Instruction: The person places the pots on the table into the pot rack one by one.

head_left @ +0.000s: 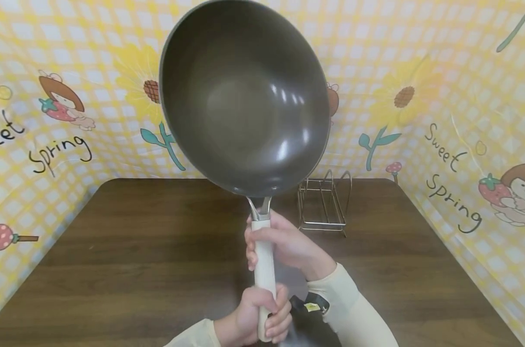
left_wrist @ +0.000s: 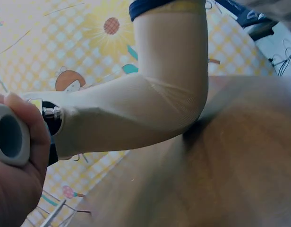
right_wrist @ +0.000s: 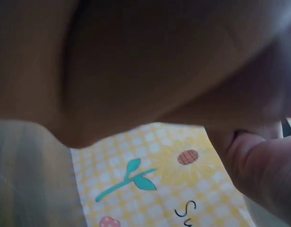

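Observation:
A deep wok [head_left: 245,96] with a dark, glossy inside is raised above the table in the head view, its bowl facing me. Its pale handle [head_left: 264,270] points down toward me. My left hand [head_left: 249,311] grips the handle's lower end, and my right hand [head_left: 288,243] holds it higher up, just below the metal bracket [head_left: 261,212]. In the left wrist view, the left hand [left_wrist: 18,189] wraps the handle's hollow end [left_wrist: 23,142]. Blurred fingers and skin [right_wrist: 150,71] fill much of the right wrist view; the wok is hidden there.
Behind and to the right of the hands, a metal wire rack [head_left: 323,212] stands on the dark wooden table [head_left: 137,270]. A yellow checked cloth [head_left: 423,43] with flower prints surrounds the table's back and sides. Black straps [head_left: 319,301] sit at the right wrist.

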{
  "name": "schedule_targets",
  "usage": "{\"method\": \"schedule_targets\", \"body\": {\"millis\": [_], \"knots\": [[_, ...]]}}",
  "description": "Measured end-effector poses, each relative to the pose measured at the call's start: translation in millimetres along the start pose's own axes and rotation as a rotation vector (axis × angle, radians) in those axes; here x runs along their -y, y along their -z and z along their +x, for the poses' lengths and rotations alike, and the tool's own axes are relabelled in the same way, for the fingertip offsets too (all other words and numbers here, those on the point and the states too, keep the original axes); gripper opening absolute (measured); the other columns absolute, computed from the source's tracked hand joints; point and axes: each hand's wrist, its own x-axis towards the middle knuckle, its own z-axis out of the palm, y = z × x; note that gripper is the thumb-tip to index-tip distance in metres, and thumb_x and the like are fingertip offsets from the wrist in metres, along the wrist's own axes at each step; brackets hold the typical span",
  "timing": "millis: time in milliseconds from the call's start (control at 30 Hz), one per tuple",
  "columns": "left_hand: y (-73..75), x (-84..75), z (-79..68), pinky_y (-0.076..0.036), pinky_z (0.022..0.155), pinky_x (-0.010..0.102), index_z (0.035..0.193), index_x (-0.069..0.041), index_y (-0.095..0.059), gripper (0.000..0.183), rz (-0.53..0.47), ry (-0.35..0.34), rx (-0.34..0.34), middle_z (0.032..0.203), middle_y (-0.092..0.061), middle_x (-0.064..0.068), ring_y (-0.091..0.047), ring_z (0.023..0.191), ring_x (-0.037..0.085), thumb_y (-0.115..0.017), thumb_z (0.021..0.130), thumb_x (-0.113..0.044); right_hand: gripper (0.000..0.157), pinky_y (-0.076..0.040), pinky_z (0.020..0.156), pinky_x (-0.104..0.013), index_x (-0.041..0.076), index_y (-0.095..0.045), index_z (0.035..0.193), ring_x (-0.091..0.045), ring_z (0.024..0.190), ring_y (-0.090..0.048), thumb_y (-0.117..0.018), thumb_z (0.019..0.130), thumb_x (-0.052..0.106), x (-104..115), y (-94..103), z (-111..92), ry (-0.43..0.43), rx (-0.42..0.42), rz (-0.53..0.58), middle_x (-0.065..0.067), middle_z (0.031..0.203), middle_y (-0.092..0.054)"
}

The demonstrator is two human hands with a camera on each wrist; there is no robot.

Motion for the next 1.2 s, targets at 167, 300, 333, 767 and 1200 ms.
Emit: {"method": "schedule_targets", "body": {"millis": [167, 300, 333, 767, 1200], "knots": [[1.8, -1.2, 4.0, -0.038, 0.043, 0.020, 0.067, -0.016, -0.041, 0.017, 0.117, -0.007, -0.150, 0.048, -0.038, -0.011, -0.037, 0.040, 0.004, -0.032, 0.072, -0.002, 0.017, -0.055, 0.061, -0.037, 0.012, -0.044, 0.104, -0.019, 0.060, -0.062, -0.045, 0.094, -0.002, 7.5, 4.9, -2.7, -0.018, -0.059, -0.006, -0.003, 0.072, -0.055], [-2.7, -3.1, 8.1, -0.039, 0.040, 0.021, 0.067, -0.017, -0.043, 0.018, 0.204, 0.007, -0.287, 0.048, -0.042, -0.012, -0.040, 0.039, 0.003, -0.037, 0.072, -0.001, 0.014, -0.056, 0.066, -0.039, 0.010, -0.042, 0.104, -0.021, 0.065, -0.066, -0.045, 0.096, 0.000, 15.3, 10.4, -6.9, -0.014, -0.046, -0.030, -0.003, 0.075, -0.058], [-4.7, -4.2, 9.4, -0.039, 0.039, 0.022, 0.066, -0.017, -0.043, 0.018, 0.218, 0.007, -0.313, 0.048, -0.042, -0.011, -0.040, 0.038, 0.004, -0.038, 0.072, -0.001, 0.012, -0.056, 0.067, -0.039, 0.009, -0.041, 0.104, -0.021, 0.066, -0.067, -0.046, 0.097, 0.001, 17.2, 11.6, -8.0, -0.011, -0.043, -0.039, -0.003, 0.076, -0.059], [-4.8, 0.2, 32.5, -0.038, 0.036, 0.024, 0.058, -0.011, -0.040, 0.018, 0.427, 0.041, -0.619, 0.041, -0.039, -0.006, -0.040, 0.033, 0.007, -0.047, 0.071, -0.001, 0.012, -0.054, 0.063, -0.030, 0.006, -0.045, 0.097, -0.017, 0.061, -0.063, -0.049, 0.092, -0.005, 30.5, 24.2, -15.1, 0.097, -0.231, -0.257, -0.004, 0.070, -0.061], [-12.6, 4.5, 44.4, -0.040, 0.037, 0.021, 0.066, -0.009, -0.044, 0.016, 0.541, 0.008, -0.578, 0.045, -0.043, -0.003, -0.043, 0.035, 0.006, -0.049, 0.078, -0.001, 0.020, -0.051, 0.062, -0.031, 0.009, -0.042, 0.095, -0.016, 0.059, -0.060, -0.043, 0.091, -0.010, 43.0, 33.6, -26.0, 0.244, -0.134, -0.225, -0.001, 0.070, -0.057]]}}
